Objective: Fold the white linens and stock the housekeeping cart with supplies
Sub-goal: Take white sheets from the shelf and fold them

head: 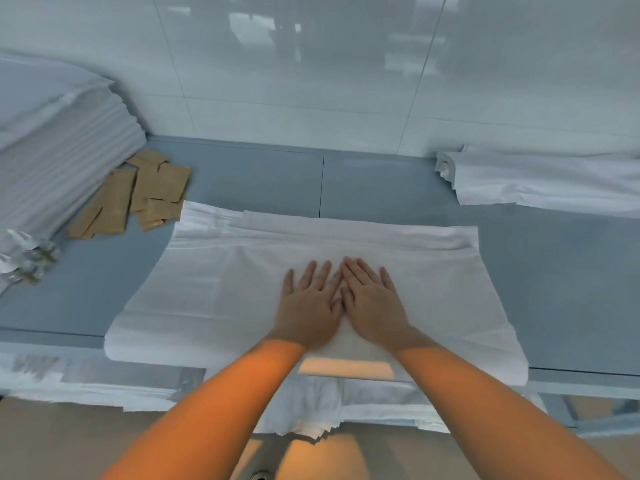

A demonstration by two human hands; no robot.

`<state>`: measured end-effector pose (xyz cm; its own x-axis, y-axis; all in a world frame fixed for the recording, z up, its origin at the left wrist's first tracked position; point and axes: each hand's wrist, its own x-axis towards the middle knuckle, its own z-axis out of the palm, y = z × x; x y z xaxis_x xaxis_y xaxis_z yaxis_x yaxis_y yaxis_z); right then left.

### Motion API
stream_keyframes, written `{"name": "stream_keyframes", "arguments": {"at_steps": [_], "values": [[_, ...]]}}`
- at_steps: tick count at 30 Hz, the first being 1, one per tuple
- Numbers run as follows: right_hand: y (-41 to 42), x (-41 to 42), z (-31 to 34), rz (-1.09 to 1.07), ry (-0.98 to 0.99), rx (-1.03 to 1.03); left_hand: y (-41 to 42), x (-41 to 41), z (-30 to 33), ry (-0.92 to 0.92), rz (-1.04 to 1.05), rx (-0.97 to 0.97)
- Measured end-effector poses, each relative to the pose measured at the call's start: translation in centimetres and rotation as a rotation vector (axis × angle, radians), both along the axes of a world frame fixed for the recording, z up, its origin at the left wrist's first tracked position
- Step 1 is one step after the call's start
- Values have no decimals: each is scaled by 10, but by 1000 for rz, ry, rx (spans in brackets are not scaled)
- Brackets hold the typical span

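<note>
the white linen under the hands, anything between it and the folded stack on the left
Yes. Tan packets lie on the counter between the white linen and the folded stack. Both the left hand and right hand press flat on the linen.

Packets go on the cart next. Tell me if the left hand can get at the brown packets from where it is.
Probably yes. The left hand lies flat on the white linen; the brown packets sit left of it on bare counter, nothing between.

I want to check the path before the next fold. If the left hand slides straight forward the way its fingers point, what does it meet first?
The left hand lies flat on the white linen, fingers pointing toward the wall. It would probably first meet the thicker folded band along the linen's far edge, then bare counter. Depth is unclear.
</note>
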<state>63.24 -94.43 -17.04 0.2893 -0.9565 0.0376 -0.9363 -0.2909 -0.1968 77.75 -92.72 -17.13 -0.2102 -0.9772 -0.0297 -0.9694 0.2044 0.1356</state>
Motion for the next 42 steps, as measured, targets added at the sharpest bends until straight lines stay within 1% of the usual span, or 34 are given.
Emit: {"name": "stream_keyframes", "arguments": {"at_steps": [4,9,11,13,16,19,20,22,23,25,27,29,32,34,38,42], "values": [[-11,-27,-1,-96,103,78,-11,25,-5,-32,55,16],[-21,-85,0,-295,159,140,-25,100,-9,-83,229,34],[-23,-101,1,-337,171,154,-28,127,-7,-59,306,52],[-26,-111,4,-360,187,174,-29,145,-1,-36,338,93],[-32,-112,15,-394,214,255,-19,151,12,-67,351,122],[-27,-89,26,-463,174,296,10,126,17,-69,303,26],[-19,-74,28,-454,150,266,21,112,18,-37,272,3],[5,-30,26,-334,111,166,38,84,15,14,226,43],[19,-4,24,-246,82,144,44,72,12,15,220,84],[45,41,16,-100,77,176,52,57,5,-32,236,114],[59,66,7,-68,100,206,55,55,1,-53,260,97],[62,68,4,-93,100,193,57,57,0,-50,265,82],[56,50,5,-106,96,182,58,62,1,-61,237,72],[52,27,4,-164,126,180,58,72,2,-75,242,54],[45,-39,4,-315,171,183,62,109,2,-85,334,46],[40,-87,7,-398,175,198,64,132,3,-82,400,75]]}}
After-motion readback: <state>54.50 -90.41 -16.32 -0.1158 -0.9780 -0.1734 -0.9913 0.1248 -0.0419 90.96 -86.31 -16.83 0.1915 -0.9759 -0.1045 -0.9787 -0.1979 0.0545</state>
